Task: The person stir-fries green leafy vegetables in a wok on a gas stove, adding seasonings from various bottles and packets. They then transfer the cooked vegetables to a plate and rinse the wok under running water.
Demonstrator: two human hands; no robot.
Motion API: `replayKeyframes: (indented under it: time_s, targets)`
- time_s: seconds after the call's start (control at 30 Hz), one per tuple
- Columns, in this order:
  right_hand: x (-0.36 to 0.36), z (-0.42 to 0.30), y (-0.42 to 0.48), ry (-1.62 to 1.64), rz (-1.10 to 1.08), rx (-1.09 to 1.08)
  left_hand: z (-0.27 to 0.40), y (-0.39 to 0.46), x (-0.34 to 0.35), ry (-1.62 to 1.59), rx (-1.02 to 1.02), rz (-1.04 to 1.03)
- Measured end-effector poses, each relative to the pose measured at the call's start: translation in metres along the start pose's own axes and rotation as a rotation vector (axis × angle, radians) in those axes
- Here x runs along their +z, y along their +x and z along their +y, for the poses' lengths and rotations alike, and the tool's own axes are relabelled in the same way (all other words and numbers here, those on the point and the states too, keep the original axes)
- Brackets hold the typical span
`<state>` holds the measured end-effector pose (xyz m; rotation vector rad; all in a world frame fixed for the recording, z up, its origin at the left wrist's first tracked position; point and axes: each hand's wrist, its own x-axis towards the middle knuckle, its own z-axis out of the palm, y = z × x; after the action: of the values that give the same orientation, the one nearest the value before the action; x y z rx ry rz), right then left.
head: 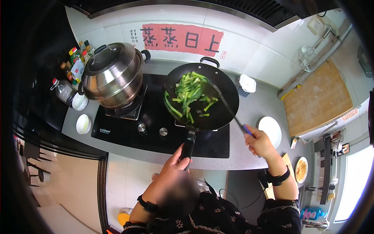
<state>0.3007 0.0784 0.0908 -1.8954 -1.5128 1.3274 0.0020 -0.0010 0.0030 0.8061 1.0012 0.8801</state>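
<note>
A black wok [228, 87] sits over the right burner of a black glass cooktop [117, 128]. My left hand [178, 162] is closed around its long black handle [188, 146]. Green leafy vegetables with pale stalks [190, 90] lie mostly in the left half of the wok, with a few pieces apart near its middle. My right hand [258, 142] grips a long-handled metal spatula [228, 106] at its purple and black grip, right of the wok. The spatula's shaft reaches into the wok; its working end is blurred against the vegetables.
A lidded steel steamer pot [115, 76] stands on the left burner, with bottles [65, 90] and small white bowls [83, 124] beside it. To the right are a white plate [270, 131], a lidded container [247, 84], a wooden board [318, 99] and a plate of food [301, 170].
</note>
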Motion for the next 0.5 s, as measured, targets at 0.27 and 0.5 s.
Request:
replayKeyframes:
  time_s: [0.27,0.5]
  targets:
    - [0.021,-0.039,0.065,-0.147,0.021,-0.146,0.004,0.002,0.004,0.007,0.003,0.006]
    - [-0.014,-0.083,-0.057,-1.137,-0.005,-0.483,-0.001,0.0,0.0,-0.003,0.052,-0.005]
